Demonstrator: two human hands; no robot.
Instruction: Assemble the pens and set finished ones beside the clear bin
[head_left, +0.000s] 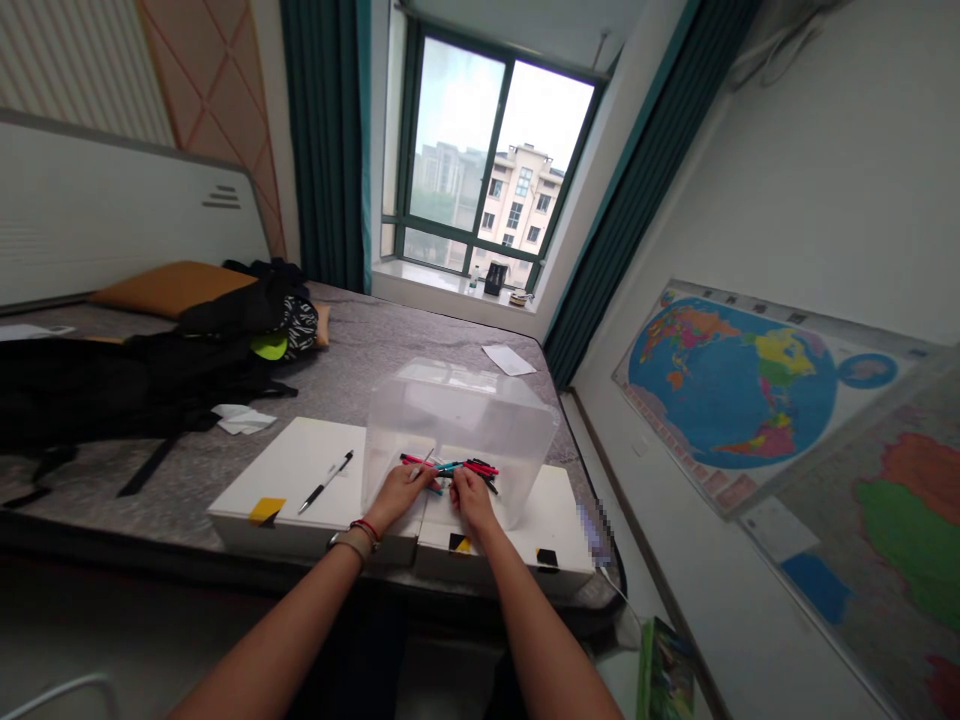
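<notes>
A bundle of coloured pens (457, 468), pink, teal and black, lies on a white box (525, 530) at the bed's near edge. My left hand (405, 491) and my right hand (469, 497) are both closed around the bundle from the near side. Just behind the pens a clear plastic bin (461, 420) lies tipped over with its opening towards me. A single black pen (326, 482) rests on a second white box (292, 480) to the left, apart from my hands.
A grey bed (360, 350) carries black bags and clothes (135, 370), an orange pillow (169, 287) and scraps of paper (508, 359). Window (487, 170) at the back. World maps (750, 385) lean on the right wall.
</notes>
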